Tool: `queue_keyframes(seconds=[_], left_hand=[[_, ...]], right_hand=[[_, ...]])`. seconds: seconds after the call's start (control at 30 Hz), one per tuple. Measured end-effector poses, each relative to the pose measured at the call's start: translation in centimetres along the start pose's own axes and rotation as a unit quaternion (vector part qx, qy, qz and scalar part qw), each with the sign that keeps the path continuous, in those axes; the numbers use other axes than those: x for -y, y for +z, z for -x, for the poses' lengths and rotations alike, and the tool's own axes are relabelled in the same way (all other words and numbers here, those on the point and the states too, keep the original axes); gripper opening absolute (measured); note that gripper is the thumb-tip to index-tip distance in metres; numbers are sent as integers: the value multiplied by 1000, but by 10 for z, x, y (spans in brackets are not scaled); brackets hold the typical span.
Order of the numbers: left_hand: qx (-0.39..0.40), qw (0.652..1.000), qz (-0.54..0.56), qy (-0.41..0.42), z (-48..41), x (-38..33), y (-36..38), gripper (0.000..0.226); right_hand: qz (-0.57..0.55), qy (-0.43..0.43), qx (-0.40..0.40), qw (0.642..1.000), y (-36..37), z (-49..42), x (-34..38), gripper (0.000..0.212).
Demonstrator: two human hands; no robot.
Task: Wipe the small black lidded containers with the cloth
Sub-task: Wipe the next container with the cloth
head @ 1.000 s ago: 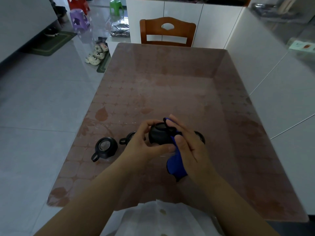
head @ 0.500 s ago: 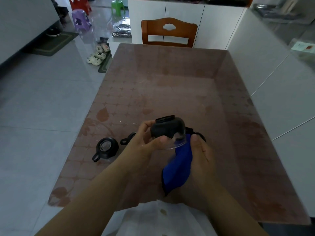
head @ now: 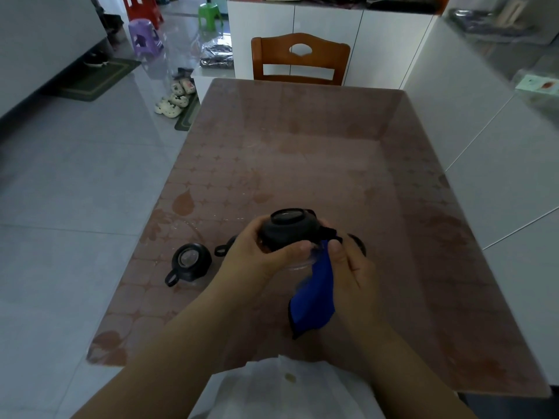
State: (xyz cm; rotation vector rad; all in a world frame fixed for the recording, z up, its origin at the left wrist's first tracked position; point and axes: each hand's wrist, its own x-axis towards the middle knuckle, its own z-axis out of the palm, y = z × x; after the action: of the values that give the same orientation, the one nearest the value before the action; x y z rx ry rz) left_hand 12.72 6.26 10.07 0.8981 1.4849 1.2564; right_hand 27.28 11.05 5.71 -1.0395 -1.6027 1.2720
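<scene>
My left hand (head: 257,255) grips a small black lidded container (head: 289,229) with a clear lower part, held above the table near its front. My right hand (head: 351,267) holds a blue cloth (head: 314,294) against the container's right side; the cloth hangs down below it. A second black container (head: 189,263) with a loop handle stands on the table to the left. The loop handle of a third container (head: 222,249) peeks out behind my left hand. Another dark container (head: 358,241) is mostly hidden behind my right hand.
The brown patterned table (head: 302,164) has a glossy top and stretches away from me. A wooden chair (head: 301,60) stands at its far end. White cabinets (head: 453,125) run along the right side. Stools and shoes lie on the floor at the far left.
The container has been lifted and turned in my left hand. My right hand has slid from over its top down to its right side, and the cloth now hangs lower.
</scene>
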Motion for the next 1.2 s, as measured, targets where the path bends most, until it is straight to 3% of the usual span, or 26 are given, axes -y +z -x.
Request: queue_keyframes(seconds=[0.1,0.27,0.5,0.7,0.8,0.87,1.0,1.1,1.2], left_hand=[[-2,997,-74,31,-1,3,-1,68],[18,975,-204,89,0,14,-1,75],[20,966,-232,112,5,17,-4,73],[37,972,-206,103,7,25,-3,72],[41,974,-203,96,6,26,-2,74],[43,978,-186,82,5,25,-3,71],[31,995,-87,26,4,19,-4,69],[30,999,-26,-11,4,16,-3,71],[54,998,35,-25,3,15,-1,67]], right_hand=[[0,-35,-19,999,-9,-10,13,23],[26,-96,48,994,-5,-16,25,17],[88,-168,89,978,-12,-16,19,19],[215,-233,77,945,-29,-15,1,25],[248,-226,69,939,-34,-14,-2,28],[226,-174,48,957,-38,-13,3,28],[40,-49,-49,997,-43,-10,17,11],[16,-85,-18,996,-27,-4,26,13],[13,-127,40,991,-4,5,19,30]])
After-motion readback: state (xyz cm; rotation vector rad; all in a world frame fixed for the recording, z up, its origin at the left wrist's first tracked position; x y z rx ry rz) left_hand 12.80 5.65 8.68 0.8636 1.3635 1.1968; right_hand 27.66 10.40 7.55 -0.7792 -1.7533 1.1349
